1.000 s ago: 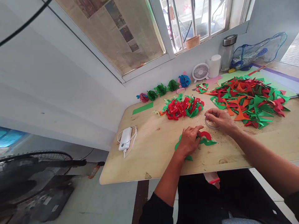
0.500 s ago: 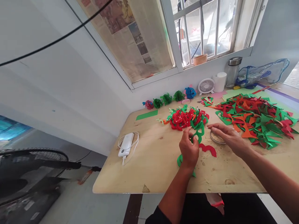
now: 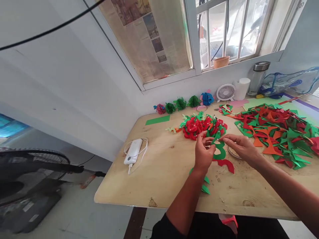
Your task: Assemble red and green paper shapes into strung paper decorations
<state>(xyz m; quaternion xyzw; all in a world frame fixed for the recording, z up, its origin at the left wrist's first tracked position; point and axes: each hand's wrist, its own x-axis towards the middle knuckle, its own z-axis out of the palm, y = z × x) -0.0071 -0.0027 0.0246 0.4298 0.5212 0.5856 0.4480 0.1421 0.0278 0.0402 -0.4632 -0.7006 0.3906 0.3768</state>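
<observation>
My left hand (image 3: 203, 153) pinches a wavy-edged green paper strip (image 3: 221, 153) between thumb and fingers. At the strip's upper end, the closed fingertips of my right hand (image 3: 241, 146) meet it from the right. A scalloped red paper strip (image 3: 228, 165) lies on the table just below. Partly hidden by my right hand is a thin ring (image 3: 232, 153). More green paper pieces (image 3: 205, 188) rest beside my left wrist. Behind both hands sits a cluster of red and green paper flowers (image 3: 195, 127) with small white spots.
A heap of red, orange and green paper scraps (image 3: 276, 132) covers the right side. A white power bank (image 3: 133, 152) with a cable lies left. Along the wall stand several paper pompoms (image 3: 180, 103), a small fan (image 3: 225, 92) and a glass bottle (image 3: 258, 79).
My right hand has moved left to the green strip, its fingertips now at the strip's upper end. My left hand has shifted slightly, and the view has turned a little.
</observation>
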